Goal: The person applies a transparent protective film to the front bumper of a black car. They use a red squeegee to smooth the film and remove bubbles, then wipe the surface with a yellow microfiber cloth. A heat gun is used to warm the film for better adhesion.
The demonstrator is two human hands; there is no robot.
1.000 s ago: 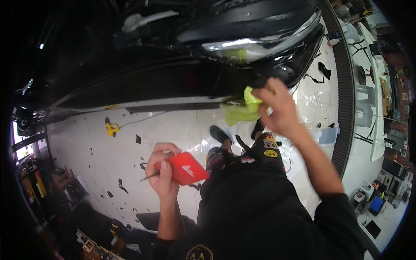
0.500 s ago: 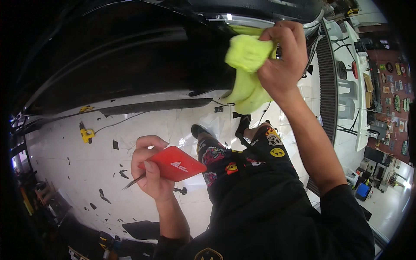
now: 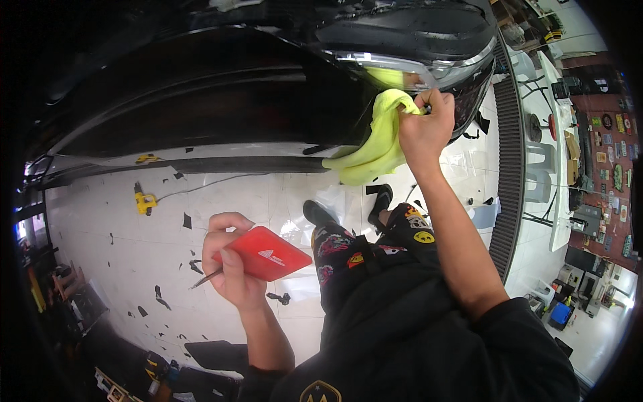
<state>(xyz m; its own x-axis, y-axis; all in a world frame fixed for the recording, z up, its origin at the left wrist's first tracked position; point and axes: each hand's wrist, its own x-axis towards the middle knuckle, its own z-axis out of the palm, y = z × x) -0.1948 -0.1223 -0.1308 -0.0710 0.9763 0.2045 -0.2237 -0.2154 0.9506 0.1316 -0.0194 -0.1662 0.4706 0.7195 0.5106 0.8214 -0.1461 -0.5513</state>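
My right hand [image 3: 427,134] is closed on a bright yellow-green cloth [image 3: 376,144]. Its bunched top sits against the front of a black car [image 3: 221,100], just below the headlight [image 3: 435,74], and the rest hangs down loose. Pinched between the thumb and fingers of my left hand [image 3: 231,271] is a flat red squeegee [image 3: 268,254], held away from the car. From the same hand a thin, pointed tool [image 3: 206,279] sticks out at the lower left; its kind is unclear.
On the pale tiled floor lie a yellow heat gun [image 3: 143,199] with its cord and several black scraps [image 3: 161,298]. A dark ribbed strip [image 3: 508,154] runs along the right. Beyond it stand a white table [image 3: 561,194] and grey stools [image 3: 538,186].
My right hand has moved down and slightly left with the cloth, which now hangs lower and further left. My left hand keeps its hold with little movement. The view has shifted slightly.
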